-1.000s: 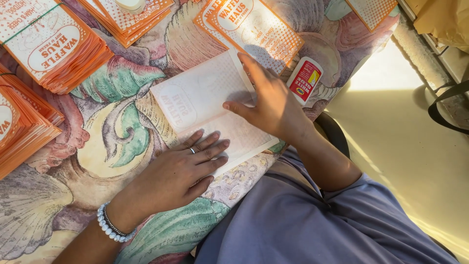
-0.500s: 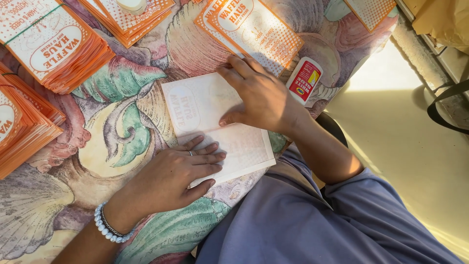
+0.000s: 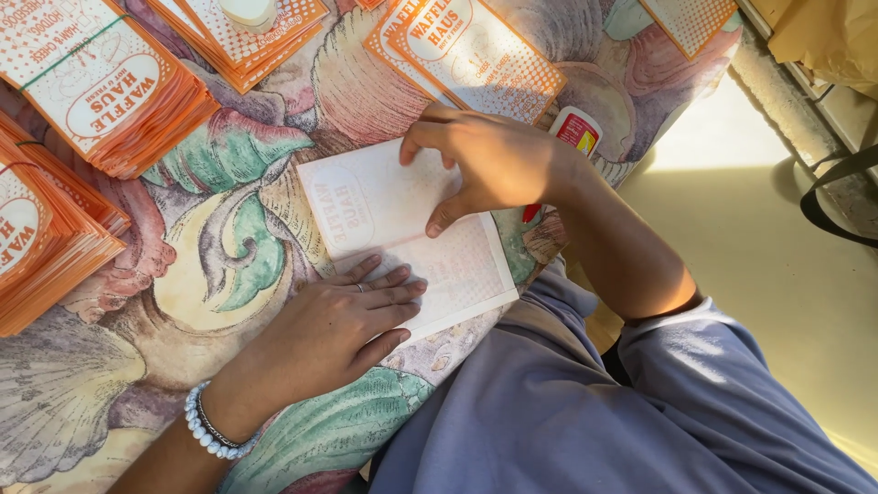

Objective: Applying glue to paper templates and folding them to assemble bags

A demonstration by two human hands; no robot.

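The right hand (image 3: 489, 165) now sits further toward the far half of the white sheet (image 3: 402, 233) than before. The sheet is turned slightly, and its near half lies flatter under the left hand (image 3: 343, 325).

One head-worn camera looks steeply down from close above the table (image 3: 229, 274), whose edge runs toward four o'clock, floor (image 3: 777, 229) at three; no second view shares it

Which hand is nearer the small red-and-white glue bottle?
Right. The right hand rests just beside the glue bottle; the left hand lies farther off, flat on the white sheet's lower edge.
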